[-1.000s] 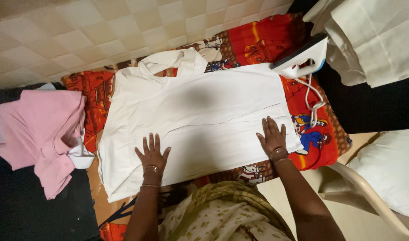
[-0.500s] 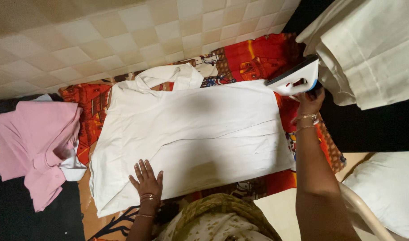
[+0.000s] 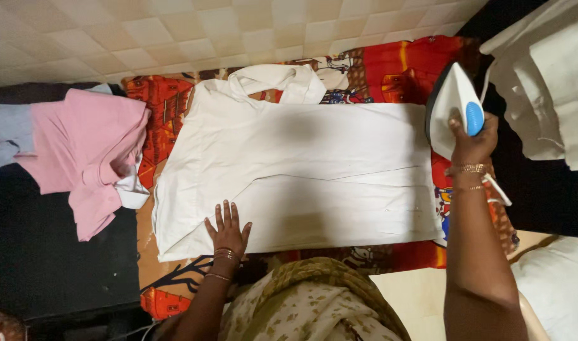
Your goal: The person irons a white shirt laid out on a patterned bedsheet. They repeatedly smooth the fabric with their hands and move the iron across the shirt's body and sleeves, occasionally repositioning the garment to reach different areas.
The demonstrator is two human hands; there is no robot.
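Note:
A white garment (image 3: 301, 164) lies spread flat on a red patterned cloth (image 3: 402, 69) on the floor. My left hand (image 3: 227, 231) rests palm down, fingers apart, on the garment's near edge. My right hand (image 3: 471, 143) grips the handle of a white and blue clothes iron (image 3: 452, 104), lifted at the garment's right end with its sole facing left. The iron's white cord (image 3: 497, 189) hangs by my wrist.
A pink garment (image 3: 87, 151) lies heaped over a grey one (image 3: 5, 136) on a dark surface (image 3: 49, 265) at the left. White fabric (image 3: 548, 82) is piled at the upper right, a white cushion (image 3: 554, 284) at the lower right. Beige floor tiles (image 3: 175, 31) run beyond.
My right hand left the garment, reached the iron at the right end and lifted it by the handle. My left hand stayed pressed on the near edge.

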